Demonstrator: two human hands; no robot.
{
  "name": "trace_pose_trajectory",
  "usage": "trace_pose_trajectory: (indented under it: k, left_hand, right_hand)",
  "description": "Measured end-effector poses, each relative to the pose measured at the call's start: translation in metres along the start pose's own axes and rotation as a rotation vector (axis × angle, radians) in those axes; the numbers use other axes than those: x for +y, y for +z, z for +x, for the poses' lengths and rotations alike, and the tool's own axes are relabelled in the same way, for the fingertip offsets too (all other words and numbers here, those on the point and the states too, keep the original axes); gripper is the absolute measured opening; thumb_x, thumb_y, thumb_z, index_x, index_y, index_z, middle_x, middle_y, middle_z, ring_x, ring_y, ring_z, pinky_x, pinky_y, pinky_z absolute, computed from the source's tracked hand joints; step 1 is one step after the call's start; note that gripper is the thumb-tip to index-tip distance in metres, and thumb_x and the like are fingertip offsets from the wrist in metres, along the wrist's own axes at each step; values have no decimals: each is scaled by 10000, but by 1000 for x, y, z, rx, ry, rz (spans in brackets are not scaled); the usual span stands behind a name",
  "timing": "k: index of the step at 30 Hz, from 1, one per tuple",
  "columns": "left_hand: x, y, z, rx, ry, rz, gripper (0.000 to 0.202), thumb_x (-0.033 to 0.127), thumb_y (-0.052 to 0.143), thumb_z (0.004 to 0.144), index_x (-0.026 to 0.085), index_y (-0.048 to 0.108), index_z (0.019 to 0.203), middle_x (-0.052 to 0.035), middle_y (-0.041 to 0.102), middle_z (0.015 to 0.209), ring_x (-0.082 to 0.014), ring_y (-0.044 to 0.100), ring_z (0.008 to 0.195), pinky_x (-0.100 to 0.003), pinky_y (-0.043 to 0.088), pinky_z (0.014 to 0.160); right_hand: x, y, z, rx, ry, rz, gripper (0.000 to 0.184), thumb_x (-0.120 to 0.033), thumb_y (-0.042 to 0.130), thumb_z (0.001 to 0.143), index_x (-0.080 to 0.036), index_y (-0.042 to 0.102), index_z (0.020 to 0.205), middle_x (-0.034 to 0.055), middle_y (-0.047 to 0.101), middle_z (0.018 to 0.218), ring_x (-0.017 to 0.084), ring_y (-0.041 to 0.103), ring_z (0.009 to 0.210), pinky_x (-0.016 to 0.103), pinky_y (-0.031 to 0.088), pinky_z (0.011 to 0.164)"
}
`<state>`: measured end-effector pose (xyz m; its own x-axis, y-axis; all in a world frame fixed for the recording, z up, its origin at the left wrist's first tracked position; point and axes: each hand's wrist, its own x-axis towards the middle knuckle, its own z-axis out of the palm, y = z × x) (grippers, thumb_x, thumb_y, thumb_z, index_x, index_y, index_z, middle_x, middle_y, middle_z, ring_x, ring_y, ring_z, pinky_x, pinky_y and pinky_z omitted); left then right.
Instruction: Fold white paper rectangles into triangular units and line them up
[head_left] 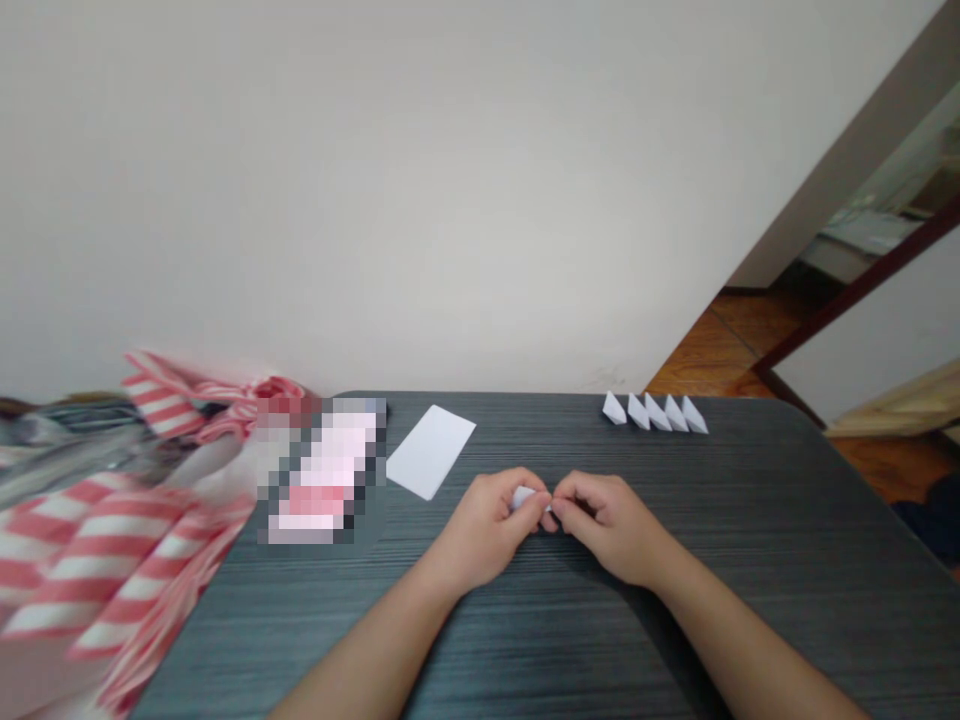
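Working above the bench (525, 630), we hold a small white paper piece (520, 496) in our left hand (489, 527) and pinch its end with our narrowly closed right hand (616, 525).

Held paper (523, 496) wht; from it, folded-paper row (658, 413) at 2 o'clk & flat sheet (431, 452) at 10 also wht. Table (480, 640) dk grey, fine streaks. Cloth (75, 585) at 9: red/wht stripes.

The one camera sits on the person's head. It looks forward and down across the dark striped table (787, 540) to the pale wall (480, 200), with the left hand (491, 530) and right hand (611, 525) close by.
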<state>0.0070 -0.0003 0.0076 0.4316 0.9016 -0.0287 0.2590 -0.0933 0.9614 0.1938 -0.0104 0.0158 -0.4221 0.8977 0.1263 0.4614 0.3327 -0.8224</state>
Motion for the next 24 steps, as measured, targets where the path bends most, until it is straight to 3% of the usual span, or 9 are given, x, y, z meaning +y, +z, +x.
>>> trace_pose_trajectory:
  k: [7,15,19,24]
  left_hand:
    - [-3,1,0,0,-28,-68,215,341,542,917,167,661,871,-26,695,734,-135,612,645,-225,456,608]
    - [-8,3,3,137,-17,-299,311,421,496,940,147,575,1065,7,629,606,-142,580,575,-250,479,593]
    - [-8,3,4,170,-28,-364,280,420,493,941,151,562,977,2,644,626,-131,569,538,-243,471,557]
    - [-7,2,3,138,-27,-332,299,413,503,939,144,596,848,-14,652,666,-114,557,536,-233,461,554]
  right_hand:
    - [-2,-1,-1,41,21,0,197,-171,549,891,-175,629,711,-18,625,642,116,549,586,222,385,581]
    - [8,-4,-4,188,140,105,202,-202,525,898,-184,553,699,-28,546,608,121,497,568,232,382,562]
    - [12,-4,-4,264,173,180,197,-240,507,922,-189,551,736,-30,539,590,123,496,548,239,389,553]
    - [13,-3,-5,254,177,203,183,-230,521,909,-188,553,734,-29,544,579,120,491,527,238,381,533]
